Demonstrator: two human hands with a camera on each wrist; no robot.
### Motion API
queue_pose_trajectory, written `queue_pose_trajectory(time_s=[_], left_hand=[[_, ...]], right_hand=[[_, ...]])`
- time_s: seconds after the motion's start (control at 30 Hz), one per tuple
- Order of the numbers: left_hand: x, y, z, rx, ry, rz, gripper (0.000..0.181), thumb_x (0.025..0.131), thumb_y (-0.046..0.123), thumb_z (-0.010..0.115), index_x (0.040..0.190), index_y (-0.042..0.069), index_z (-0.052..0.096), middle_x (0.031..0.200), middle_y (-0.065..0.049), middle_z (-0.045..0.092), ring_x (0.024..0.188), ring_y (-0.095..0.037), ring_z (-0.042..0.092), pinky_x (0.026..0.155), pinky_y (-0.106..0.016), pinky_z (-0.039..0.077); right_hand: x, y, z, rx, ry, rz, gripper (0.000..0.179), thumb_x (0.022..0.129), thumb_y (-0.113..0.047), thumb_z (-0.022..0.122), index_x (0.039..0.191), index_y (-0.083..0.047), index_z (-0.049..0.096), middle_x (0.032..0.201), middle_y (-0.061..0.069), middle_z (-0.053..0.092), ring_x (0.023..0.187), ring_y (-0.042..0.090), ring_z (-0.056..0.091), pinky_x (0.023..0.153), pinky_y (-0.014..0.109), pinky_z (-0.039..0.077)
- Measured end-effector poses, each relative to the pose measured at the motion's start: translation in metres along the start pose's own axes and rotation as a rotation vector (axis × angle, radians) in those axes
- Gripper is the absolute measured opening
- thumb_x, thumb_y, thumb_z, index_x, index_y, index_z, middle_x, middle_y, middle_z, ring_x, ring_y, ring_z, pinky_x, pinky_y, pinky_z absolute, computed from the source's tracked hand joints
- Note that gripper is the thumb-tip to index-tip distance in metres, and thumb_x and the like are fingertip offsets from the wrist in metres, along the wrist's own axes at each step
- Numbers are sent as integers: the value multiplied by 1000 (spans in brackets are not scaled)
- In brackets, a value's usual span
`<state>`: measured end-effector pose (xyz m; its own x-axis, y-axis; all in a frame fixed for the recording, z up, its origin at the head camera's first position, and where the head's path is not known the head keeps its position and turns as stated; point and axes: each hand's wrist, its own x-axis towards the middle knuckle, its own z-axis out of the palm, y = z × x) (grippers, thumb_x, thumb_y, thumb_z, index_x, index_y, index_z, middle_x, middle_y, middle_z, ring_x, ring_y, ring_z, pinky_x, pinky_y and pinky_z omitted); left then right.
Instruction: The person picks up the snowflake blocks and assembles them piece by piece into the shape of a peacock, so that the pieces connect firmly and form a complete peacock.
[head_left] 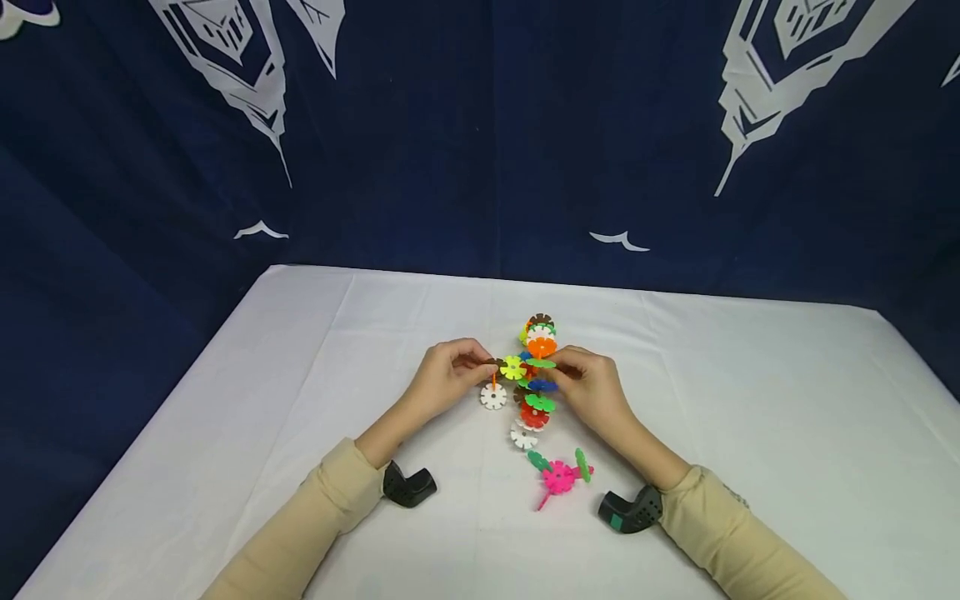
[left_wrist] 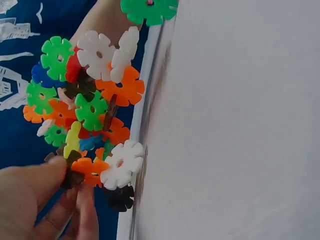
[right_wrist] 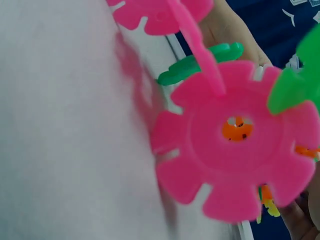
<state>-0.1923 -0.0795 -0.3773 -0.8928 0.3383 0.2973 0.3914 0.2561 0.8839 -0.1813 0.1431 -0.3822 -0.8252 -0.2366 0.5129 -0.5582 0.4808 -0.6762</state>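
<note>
A branching build of slotted plastic flower discs (head_left: 535, 415) in many colours stands at mid-table between both hands. My left hand (head_left: 448, 379) pinches a brown disc (left_wrist: 74, 175) at the end of its left arm, beside a yellow disc (head_left: 513, 361). Below those fingertips a white disc (head_left: 487, 390) hangs from an orange one seen edge-on. From the other side my right hand (head_left: 592, 385) grips the build near its blue disc (head_left: 542, 386) and green discs; the fingertips are partly hidden behind them. Pink discs mostly block the right wrist view.
A smaller joined group, a pink flower disc (head_left: 558, 478) with green discs and more pink ones, lies nearer the front between the forearms. Black wrist devices (head_left: 409, 487) sit at both sleeve cuffs. White cloth (head_left: 225, 433) covers the table; a dark blue curtain (head_left: 450, 150) hangs behind.
</note>
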Motion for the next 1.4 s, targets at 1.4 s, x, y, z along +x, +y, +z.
queue_pose_trajectory(time_s=[1.4], left_hand=[[6, -15, 3, 6, -71, -83, 29, 78, 17, 78, 104, 6, 69, 98, 1, 66, 85, -13, 59, 78, -28, 50]], right_hand=[[-46, -5, -55, 167, -394, 177, 18, 89, -12, 65, 105, -4, 68, 96, 2, 67, 79, 15, 62, 69, 25, 52]])
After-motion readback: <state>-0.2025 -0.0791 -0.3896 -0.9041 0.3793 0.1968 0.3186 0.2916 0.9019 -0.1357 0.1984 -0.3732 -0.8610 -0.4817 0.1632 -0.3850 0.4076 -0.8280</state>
